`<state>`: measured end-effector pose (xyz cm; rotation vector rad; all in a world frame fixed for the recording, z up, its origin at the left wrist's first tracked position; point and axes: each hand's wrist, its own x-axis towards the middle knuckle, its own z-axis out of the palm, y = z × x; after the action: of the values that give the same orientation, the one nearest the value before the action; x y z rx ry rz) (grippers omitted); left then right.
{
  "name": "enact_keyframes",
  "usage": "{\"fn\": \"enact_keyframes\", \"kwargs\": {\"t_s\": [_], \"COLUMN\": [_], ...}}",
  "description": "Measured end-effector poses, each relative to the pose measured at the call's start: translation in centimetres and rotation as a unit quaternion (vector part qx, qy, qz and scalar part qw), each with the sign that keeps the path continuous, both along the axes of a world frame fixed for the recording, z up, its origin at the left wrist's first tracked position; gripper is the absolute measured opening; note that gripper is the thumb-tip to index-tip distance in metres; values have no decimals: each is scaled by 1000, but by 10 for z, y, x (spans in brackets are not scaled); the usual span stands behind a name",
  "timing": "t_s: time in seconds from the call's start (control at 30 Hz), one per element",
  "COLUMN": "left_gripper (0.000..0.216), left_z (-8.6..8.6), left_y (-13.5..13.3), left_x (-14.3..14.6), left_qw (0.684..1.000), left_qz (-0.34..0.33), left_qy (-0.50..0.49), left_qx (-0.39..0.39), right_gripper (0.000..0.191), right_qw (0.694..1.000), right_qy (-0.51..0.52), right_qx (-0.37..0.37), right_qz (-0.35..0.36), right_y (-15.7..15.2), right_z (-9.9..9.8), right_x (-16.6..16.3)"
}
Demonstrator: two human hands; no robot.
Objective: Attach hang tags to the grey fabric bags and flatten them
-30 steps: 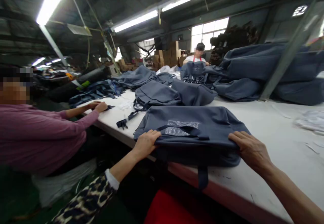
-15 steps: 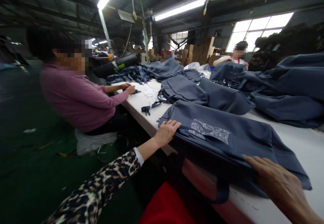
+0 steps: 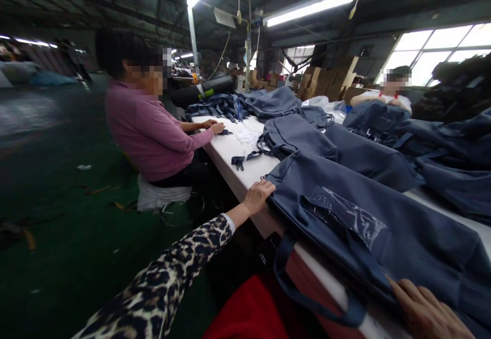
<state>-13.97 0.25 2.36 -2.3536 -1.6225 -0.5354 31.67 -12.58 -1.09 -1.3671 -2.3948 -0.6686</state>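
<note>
A navy blue fabric bag (image 3: 345,196) lies across the near side of the table, with a clear plastic pocket on its upper face. Its strap handle (image 3: 282,267) hangs down over the table edge. My left hand (image 3: 259,197) has its fingers closed on the bag's left end, near the zipper end. At the lower right, my right hand (image 3: 429,306) grips the bag's near edge with bent fingers; part of that hand is cut off by the frame.
More navy bags (image 3: 297,137) are heaped farther back on the white table (image 3: 249,173). A short strap with clips (image 3: 245,159) lies near the left edge. At left sits a co-worker in a pink top (image 3: 149,129), handling small pieces; another person (image 3: 391,91) is behind the heap.
The view has swung left, so things appear farther right. The bag's near side has lifted or shifted, and its handle now hangs in plain sight. Both hands stay on the bag.
</note>
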Motion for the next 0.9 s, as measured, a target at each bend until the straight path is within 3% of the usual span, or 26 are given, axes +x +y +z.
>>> {"fn": "enact_keyframes", "kwargs": {"t_s": [0.2, 0.33, 0.4, 0.6, 0.7, 0.83, 0.9], "left_gripper": [38, 53, 57, 72, 58, 35, 28], "left_z": [4, -4, -10, -18, -18, -14, -9], "left_y": [-15, -40, -47, -41, -40, -40, -38], "left_x": [4, 28, 39, 50, 51, 55, 58], "left_qw": [999, 972, 959, 965, 966, 961, 960], "left_qz": [-46, -231, -279, -245, -220, -211, -208], "left_qy": [-5, 32, 50, 94, 124, 155, 163], "left_qx": [11, 17, 8, 23, 50, 86, 88], "right_gripper": [58, 51, 51, 60, 64, 48, 43], "right_qw": [999, 993, 989, 984, 985, 980, 982], "right_qy": [-49, -113, -131, -116, -136, -158, -144], "right_qx": [-15, -34, -63, -135, -92, -12, 11], "right_qz": [3, -10, -22, -32, -48, -122, -125], "right_y": [5, 7, 7, -8, -20, -28, -28], "right_z": [-2, 2, 9, 16, 8, -3, -5], "right_x": [0, -1, -3, -9, -20, -41, -43]}}
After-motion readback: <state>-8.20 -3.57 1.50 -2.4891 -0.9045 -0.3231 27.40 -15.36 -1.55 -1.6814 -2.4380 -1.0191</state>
